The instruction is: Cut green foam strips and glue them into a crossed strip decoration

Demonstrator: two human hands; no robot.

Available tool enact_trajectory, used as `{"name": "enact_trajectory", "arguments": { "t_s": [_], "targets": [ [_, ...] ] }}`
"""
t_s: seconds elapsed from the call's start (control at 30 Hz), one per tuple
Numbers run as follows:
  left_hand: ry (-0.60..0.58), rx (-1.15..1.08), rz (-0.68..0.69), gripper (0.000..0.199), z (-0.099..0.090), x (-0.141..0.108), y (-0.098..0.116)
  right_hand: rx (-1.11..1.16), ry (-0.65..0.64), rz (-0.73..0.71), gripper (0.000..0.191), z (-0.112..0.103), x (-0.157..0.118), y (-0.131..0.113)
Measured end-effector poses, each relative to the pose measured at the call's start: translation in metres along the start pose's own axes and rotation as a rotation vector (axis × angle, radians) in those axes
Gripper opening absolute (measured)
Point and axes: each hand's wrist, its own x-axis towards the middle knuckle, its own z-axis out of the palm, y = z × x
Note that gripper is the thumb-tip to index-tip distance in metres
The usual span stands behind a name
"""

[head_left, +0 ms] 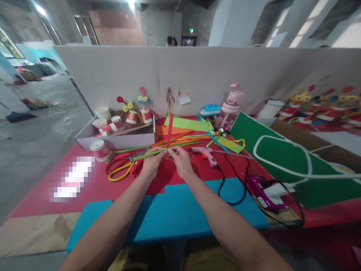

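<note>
Over the red table [93,188], the left hand [153,162] pinches a green strip [147,154]; the right hand [180,160] pinches a red strip [170,130] where the two meet. The box [118,142] holds cups [102,113] (one more cup [100,151] stands outside, just beside it).

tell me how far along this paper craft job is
Two cup figures at the box look finished, with more figures far right. The left hand and right hand pinch a red strip and green strip where they meet. Headless cups and loose strips seem left to use.
</note>
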Motion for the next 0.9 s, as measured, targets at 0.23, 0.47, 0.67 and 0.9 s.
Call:
{"name": "enact_trajectory", "arguments": {
  "t_s": [0.23,0.47,0.67,0.9],
  "targets": [
    [-0.081,0.021,-0.025,0.018,-0.005,0.001,-0.002,-0.140,-0.063,0.001,0.028,-0.009,0.001,-0.012],
    [-0.095,-0.111,-0.096,0.017,-0.006,0.004,0.003,-0.176,-0.048,-0.111,0.022,0.003,0.001,0.001],
    [-0.171,0.076,-0.077,0.016,-0.031,0.017,0.013,-0.167,-0.119,0.021,0.028,0.010,0.004,0.008],
    [-0.215,0.172,-0.130,0.024,-0.038,0.020,0.008,-0.217,-0.151,0.130,0.032,-0.008,0.004,-0.002]
  ]
}}
